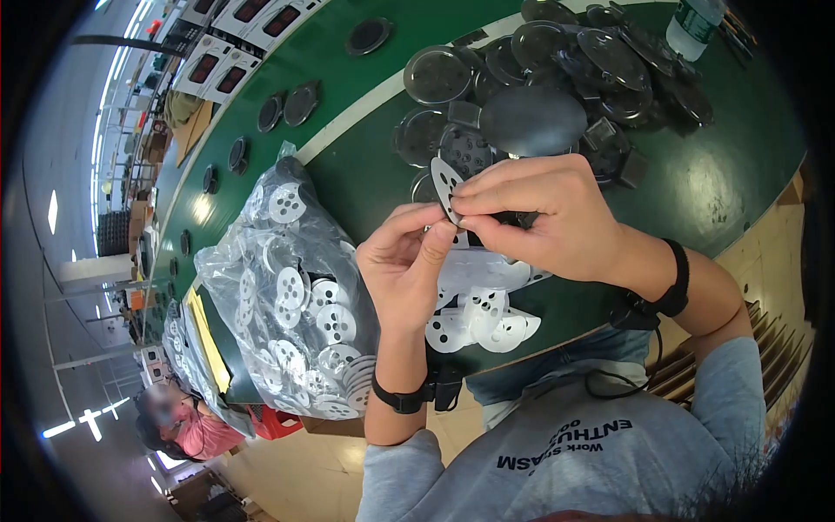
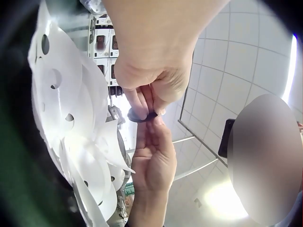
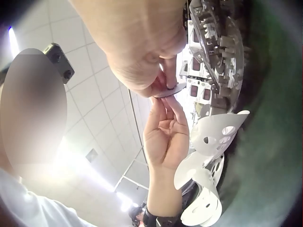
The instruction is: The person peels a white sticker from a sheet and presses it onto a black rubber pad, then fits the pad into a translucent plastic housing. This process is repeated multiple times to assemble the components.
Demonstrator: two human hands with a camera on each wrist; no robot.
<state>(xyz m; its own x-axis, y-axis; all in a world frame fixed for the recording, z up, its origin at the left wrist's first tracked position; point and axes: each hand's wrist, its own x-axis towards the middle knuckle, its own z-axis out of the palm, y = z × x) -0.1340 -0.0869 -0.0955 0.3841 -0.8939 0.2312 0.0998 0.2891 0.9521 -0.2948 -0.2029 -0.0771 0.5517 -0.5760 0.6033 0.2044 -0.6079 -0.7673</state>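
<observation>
Between both hands is a thin round disc (image 1: 444,184), its white face pierced with holes and its other side dark in the left wrist view. It stands tilted, nearly on edge, above the table. My left hand (image 1: 403,261) pinches its lower edge between thumb and fingers. From the other side, my right hand (image 1: 544,204) pinches the same disc with thumb and fingertips. Below the hands lie several loose white perforated sheets (image 1: 487,317), curled and overlapping. The right wrist view shows the disc (image 3: 171,91) edge-on, right at the fingertips of both hands.
A clear plastic bag (image 1: 287,296) full of white perforated discs lies to the left. Behind the hands is a heap of dark round covers (image 1: 600,65), with a water bottle (image 1: 695,26) alongside. More dark round parts (image 1: 301,103) dot the green table (image 1: 365,113).
</observation>
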